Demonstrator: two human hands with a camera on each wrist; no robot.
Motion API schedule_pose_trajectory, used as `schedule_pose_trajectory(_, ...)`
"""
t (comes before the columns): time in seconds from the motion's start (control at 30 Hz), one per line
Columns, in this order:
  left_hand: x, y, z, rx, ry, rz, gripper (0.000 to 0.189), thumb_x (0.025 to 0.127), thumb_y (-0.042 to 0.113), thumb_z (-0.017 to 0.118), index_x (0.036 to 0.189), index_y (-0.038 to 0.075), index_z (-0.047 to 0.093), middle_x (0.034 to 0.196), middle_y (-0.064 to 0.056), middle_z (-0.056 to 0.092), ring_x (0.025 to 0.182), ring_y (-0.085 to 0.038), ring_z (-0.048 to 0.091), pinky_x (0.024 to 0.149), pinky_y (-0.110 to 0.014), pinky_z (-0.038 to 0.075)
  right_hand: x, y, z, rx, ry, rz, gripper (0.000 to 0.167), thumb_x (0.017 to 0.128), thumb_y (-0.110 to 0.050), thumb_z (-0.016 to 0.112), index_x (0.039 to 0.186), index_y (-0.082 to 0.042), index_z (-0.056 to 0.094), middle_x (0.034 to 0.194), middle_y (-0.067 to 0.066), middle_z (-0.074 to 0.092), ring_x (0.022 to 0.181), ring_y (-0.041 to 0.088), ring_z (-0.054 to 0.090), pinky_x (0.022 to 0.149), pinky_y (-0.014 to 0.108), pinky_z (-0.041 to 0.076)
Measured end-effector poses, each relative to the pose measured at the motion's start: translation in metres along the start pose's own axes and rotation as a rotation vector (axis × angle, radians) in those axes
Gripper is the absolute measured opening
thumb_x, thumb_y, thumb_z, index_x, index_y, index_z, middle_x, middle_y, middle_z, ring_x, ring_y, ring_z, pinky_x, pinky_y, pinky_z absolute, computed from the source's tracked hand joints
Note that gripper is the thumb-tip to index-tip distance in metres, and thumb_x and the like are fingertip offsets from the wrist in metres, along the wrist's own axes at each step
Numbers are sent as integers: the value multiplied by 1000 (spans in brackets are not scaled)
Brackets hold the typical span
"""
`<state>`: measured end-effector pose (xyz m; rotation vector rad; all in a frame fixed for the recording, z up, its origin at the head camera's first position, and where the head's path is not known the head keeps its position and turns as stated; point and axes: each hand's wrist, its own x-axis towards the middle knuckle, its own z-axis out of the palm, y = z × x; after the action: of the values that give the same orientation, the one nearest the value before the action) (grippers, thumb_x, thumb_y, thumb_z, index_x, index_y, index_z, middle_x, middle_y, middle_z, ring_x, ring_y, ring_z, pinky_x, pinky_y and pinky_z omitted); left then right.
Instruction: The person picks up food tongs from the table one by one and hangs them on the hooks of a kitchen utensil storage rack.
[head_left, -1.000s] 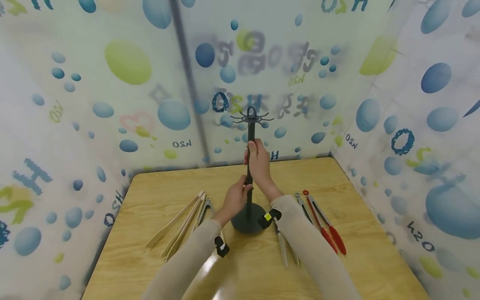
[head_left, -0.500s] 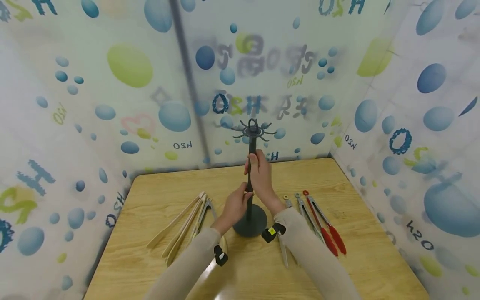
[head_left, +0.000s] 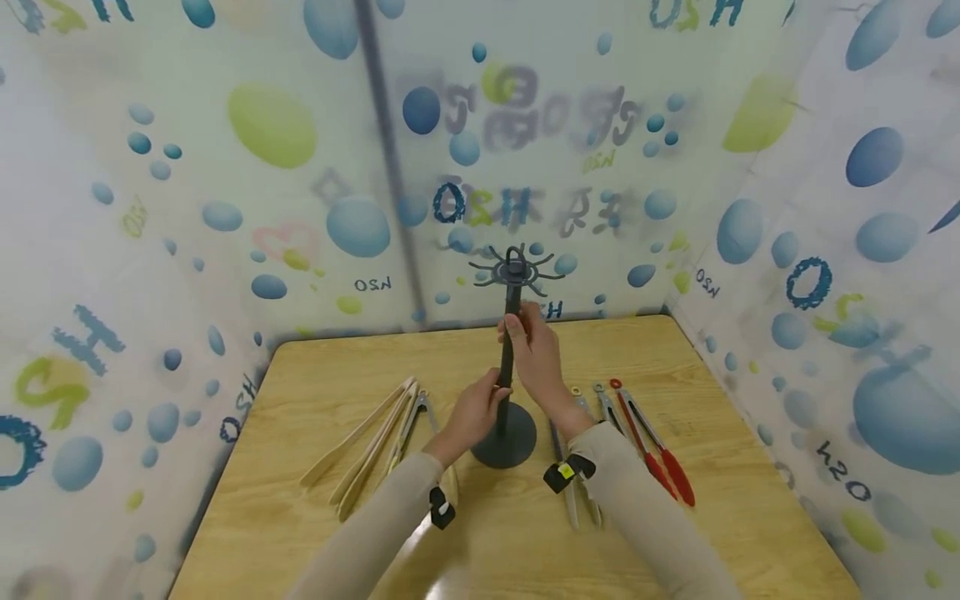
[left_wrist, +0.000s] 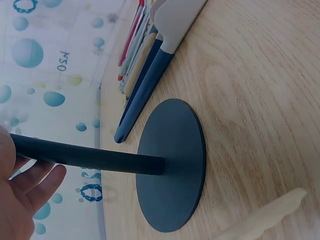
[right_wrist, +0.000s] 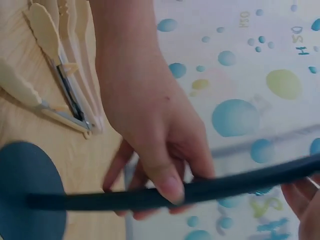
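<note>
A dark utensil stand (head_left: pixel 504 450) has its round base on the table and a slim pole with a ring of curved hooks (head_left: pixel 516 272) on top. My left hand (head_left: pixel 474 412) grips the pole around mid-height, thumb along it in the right wrist view. Higher up, my right hand (head_left: pixel 536 354) holds the pole below the hooks, thumb on the near side. In the right wrist view the upper pole (right_wrist: pixel 250 184) runs at a slight angle to the lower part. Only the fingers of my right hand (right_wrist: pixel 305 200) show at that view's edge.
Beige tongs (head_left: pixel 367 450) and grey-armed tongs (head_left: pixel 408 421) lie left of the base. To the right lie red-tipped tongs (head_left: pixel 671 467), other metal tongs (head_left: pixel 609 407) and blue-handled tongs (left_wrist: pixel 145 90). Patterned curtains (head_left: pixel 360 167) surround the wooden table (head_left: pixel 255 500).
The hook ring and upper pole have come down and shifted slightly right, my right hand moving down with them. My left hand has dropped slightly on the pole. The base stays put.
</note>
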<state>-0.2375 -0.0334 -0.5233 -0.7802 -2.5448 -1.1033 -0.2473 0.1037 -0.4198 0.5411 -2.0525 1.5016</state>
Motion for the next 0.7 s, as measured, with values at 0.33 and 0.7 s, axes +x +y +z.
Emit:
schedule_pose_trajectory(0.33,7,-8,-8,28,-76,-48,11,104,20,49,108,11,52,93,-13,69,85,-24,71,68,-33,56,56,-53,-53,-258,28,-460,75,93,-58,58,148,-10,41,152,18,39,142,32,36,115,52,32)
schedule_pose_trajectory(0.7,20,-24,-12,37,-50,-75,14,105,19,46,107,7,51,88,-13,65,70,-16,61,59,-25,47,89,-73,-41,-608,-386,-323,57,104,-39,50,156,-27,31,147,8,55,136,32,49,115,52,37)
